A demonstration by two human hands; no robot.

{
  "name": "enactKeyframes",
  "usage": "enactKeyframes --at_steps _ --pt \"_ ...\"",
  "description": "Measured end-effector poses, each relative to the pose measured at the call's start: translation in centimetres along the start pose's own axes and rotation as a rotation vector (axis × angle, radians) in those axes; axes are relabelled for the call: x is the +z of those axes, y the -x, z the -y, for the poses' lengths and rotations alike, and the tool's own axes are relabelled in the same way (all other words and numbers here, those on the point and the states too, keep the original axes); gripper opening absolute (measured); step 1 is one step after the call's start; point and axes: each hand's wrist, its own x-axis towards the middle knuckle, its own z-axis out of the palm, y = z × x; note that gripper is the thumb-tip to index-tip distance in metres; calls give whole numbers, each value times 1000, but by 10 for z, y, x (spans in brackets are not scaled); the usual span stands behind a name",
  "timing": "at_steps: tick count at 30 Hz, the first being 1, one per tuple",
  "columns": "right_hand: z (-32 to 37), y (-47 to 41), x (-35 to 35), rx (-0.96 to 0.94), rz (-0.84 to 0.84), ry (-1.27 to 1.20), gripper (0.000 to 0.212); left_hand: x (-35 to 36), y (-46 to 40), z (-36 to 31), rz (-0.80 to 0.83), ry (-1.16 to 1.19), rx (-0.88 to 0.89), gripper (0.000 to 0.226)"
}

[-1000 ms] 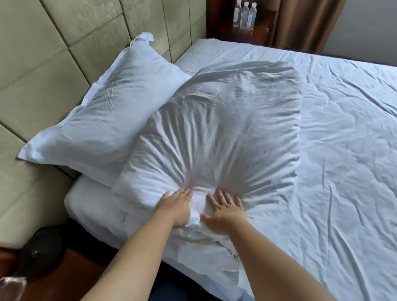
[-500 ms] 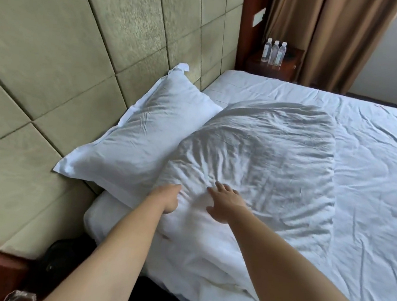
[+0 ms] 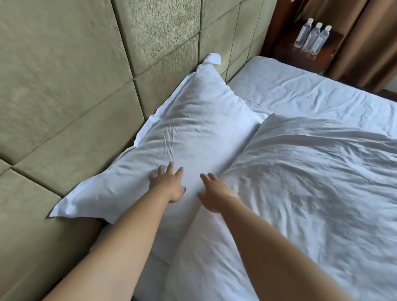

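Note:
Two white pillows lie at the head of a bed. The cased pillow leans against the padded headboard. A second, wrinkled pillow lies flat beside it on the sheet, overlapping its right edge. My left hand rests flat on the cased pillow near its lower end, fingers spread. My right hand reaches with straight fingers to the seam where the two pillows meet, touching the fabric. Neither hand holds anything.
The olive padded headboard fills the left side. A white sheet covers the mattress. Three water bottles stand on a dark wooden nightstand at the far corner, next to brown curtains.
Both hands let go of the bunched end of the wrinkled pillow and moved left. The left hand now lies on the cased pillow. The wrinkled pillow has flattened out.

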Motion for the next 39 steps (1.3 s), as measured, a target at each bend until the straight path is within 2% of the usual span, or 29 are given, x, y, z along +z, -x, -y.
enactKeyframes --at_steps 3,6,10,12,13,15,17,19,22,24,26,29,31,33,36,39 --pt "9 -41 5 76 8 -152 62 -5 -36 12 3 50 -17 75" --pt "8 -82 17 298 -19 -448 66 -10 -67 22 -20 101 -56 88" --pt "-7 -123 44 654 -53 -789 102 -8 -105 26 -77 166 -122 117" --pt "-16 -136 60 698 -133 -869 106 4 -120 25 -136 126 -113 123" --pt "-20 -144 69 713 -179 -892 108 9 -125 26 -200 88 -104 123" --pt "-29 -159 93 797 -231 -966 132 21 -135 31 -373 33 -56 116" --pt "-34 -168 106 850 -234 -992 141 32 -142 37 -522 21 13 95" --pt "-34 -163 99 849 -322 -993 128 38 -149 39 -573 61 51 73" --pt "-39 -156 97 906 -388 -956 102 21 -145 35 -506 220 60 47" --pt "-35 -156 92 912 -398 -987 71 8 -138 32 -477 305 7 34" --pt "-28 -150 77 894 -391 -1077 46 -6 -124 27 -518 404 -13 32" --pt "-16 -128 40 730 -325 -1014 38 -38 -93 11 -600 515 13 34" --pt "-13 -109 17 687 -438 -958 38 -60 -74 2 -645 524 53 34" --pt "-6 -99 1 637 -509 -1018 39 -84 -51 -3 -711 509 62 31" --pt "14 -70 -28 526 -534 -1127 39 -115 -12 -8 -808 481 76 18" --pt "35 -31 -53 415 -564 -1212 39 -144 35 -12 -899 439 75 14"
